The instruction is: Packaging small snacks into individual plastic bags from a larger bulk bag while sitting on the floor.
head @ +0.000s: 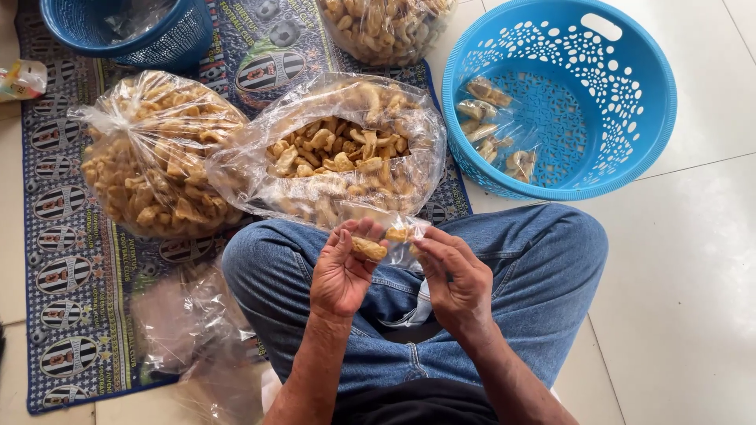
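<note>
A pale tiled floor [693, 315] lies under a patterned dark-blue mat [63, 260], and the person sits cross-legged in jeans [543, 267] at its edge. Over the lap, the left hand [340, 271] is curled around a puffed cracker piece [368, 249], pinching it between thumb and fingertips, while the right hand [453, 279] grips the mouth of a small clear bag [405, 236] that already shows another piece inside; neither hand is loose. The cracker looks very light, stiff and brittle, likely to crumble if squeezed, so a gentle hold across its broad sides seems best. The bag film is thin, limp and probably slippery, easiest to control by its rim. Just ahead of the knees stands a large open sack of crackers [339, 157], with a tied sack [153, 153] to its left and a third one [386, 27] farther off. To the right, a light-blue perforated basket [630, 134] holds a few filled packets [492, 130]; a darker blue basket [126, 31] sits at the top left, and a heap of empty bags [189, 330] lies beside the left thigh.
</note>
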